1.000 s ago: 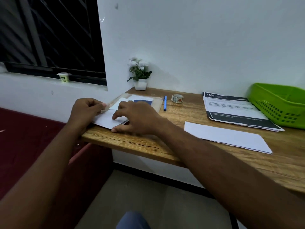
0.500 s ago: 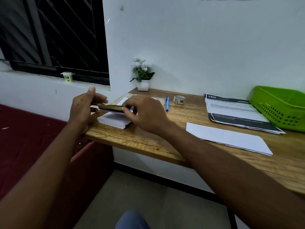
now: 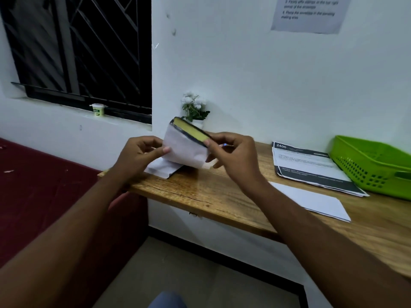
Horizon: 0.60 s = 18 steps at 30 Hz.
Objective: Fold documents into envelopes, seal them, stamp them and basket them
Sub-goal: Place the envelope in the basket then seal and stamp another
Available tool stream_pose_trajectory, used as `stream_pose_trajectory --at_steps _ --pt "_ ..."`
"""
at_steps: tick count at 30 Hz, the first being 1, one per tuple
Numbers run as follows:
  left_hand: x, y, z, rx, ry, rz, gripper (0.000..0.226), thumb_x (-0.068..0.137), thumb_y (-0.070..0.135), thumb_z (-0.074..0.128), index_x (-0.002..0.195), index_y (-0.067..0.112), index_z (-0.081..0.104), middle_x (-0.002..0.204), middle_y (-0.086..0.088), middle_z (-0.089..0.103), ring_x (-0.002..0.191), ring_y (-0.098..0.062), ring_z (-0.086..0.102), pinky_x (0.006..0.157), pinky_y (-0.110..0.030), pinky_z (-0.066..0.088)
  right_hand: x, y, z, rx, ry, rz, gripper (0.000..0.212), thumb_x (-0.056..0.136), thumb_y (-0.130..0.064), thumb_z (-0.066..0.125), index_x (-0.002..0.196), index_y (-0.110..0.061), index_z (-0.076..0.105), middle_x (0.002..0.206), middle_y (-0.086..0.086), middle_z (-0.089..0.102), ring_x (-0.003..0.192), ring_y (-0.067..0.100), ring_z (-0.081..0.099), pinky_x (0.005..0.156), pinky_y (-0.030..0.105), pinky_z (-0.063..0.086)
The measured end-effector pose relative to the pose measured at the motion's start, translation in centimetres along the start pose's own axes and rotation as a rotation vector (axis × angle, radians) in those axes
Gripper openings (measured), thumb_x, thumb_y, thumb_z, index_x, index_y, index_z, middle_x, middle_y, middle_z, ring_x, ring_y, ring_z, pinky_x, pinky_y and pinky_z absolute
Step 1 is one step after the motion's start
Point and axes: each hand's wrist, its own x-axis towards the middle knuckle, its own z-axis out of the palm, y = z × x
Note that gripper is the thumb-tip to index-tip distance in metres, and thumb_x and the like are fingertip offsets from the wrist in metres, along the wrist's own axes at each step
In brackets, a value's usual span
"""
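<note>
Envelope-prep step, looks like: left hand (image 3: 142, 156) and right hand (image 3: 233, 156) both pinch one envelope (image 3: 184, 150) just above the envelope stack (image 3: 163, 168); next it probably needs a folded document (image 3: 307, 165) from right of that stack.

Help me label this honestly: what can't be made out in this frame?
Wall notice, head view: top cut off by the frame edge, print blurred.
Green basket: right end out of frame, floor hidden by its near wall.
Printed documents: text too small.
Envelope: contents unseen; right end covered by the right hand.
</note>
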Motion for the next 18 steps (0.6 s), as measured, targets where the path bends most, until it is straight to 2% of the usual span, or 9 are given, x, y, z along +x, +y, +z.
stream_pose_trajectory --at_steps 2,6,12,14,17,18 --pt "0.2 1.0 1.2 -0.059 0.034 0.056 0.012 0.085 0.008 0.066 0.085 0.019 0.069 0.076 0.020 0.070 0.074 0.002 0.063 0.071 -0.013 0.048 -0.3 -0.7 -1.7 0.070 0.034 0.021 0.013 0.086 -0.013 0.072 0.095 -0.003 0.074 0.070 0.003 0.072 0.059 0.019 0.071 0.049 0.031 0.054" --pt "1.8 3.9 3.4 -0.135 0.042 0.160 0.014 0.088 0.008 0.062 0.087 0.020 0.068 0.080 0.021 0.070 0.079 0.004 0.062 0.073 -0.014 0.047 -0.8 -1.5 -5.9 0.136 0.067 0.075 0.007 0.086 -0.010 0.072 0.092 -0.007 0.072 0.071 0.004 0.071 0.061 0.021 0.071 0.050 0.027 0.050" --pt "6.0 8.1 7.5 0.034 -0.133 0.321 0.010 0.090 0.016 0.061 0.094 0.020 0.069 0.082 0.030 0.068 0.080 0.008 0.061 0.075 -0.012 0.045 -1.3 -1.0 -12.4 0.065 -0.031 0.183 0.020 0.086 -0.006 0.069 0.105 -0.013 0.069 0.090 0.006 0.072 0.070 0.017 0.067 0.055 0.028 0.053" --pt "7.2 8.8 8.9 0.068 -0.192 0.351 0.013 0.090 0.019 0.060 0.094 0.015 0.072 0.080 0.024 0.069 0.078 0.006 0.061 0.072 -0.012 0.044 -1.5 -0.6 -13.8 0.030 -0.032 0.214 0.019 0.086 -0.007 0.069 0.104 -0.011 0.070 0.093 0.009 0.072 0.071 0.018 0.065 0.058 0.031 0.053" --pt "8.7 9.2 11.3 0.103 -0.281 0.372 0.020 0.091 0.023 0.058 0.094 0.009 0.072 0.087 0.003 0.072 0.080 -0.008 0.064 0.071 -0.022 0.046 -1.9 -0.1 -15.4 0.038 0.021 0.259 0.013 0.086 -0.010 0.070 0.099 -0.013 0.072 0.086 0.008 0.071 0.067 0.019 0.063 0.057 0.028 0.053" --pt "9.0 9.2 12.0 0.114 -0.309 0.371 0.020 0.091 0.024 0.057 0.095 0.010 0.072 0.087 0.002 0.072 0.080 -0.009 0.064 0.071 -0.022 0.046 -2.0 0.0 -15.8 0.048 0.033 0.271 0.013 0.085 -0.010 0.070 0.098 -0.013 0.073 0.086 0.008 0.072 0.068 0.020 0.064 0.056 0.027 0.054"
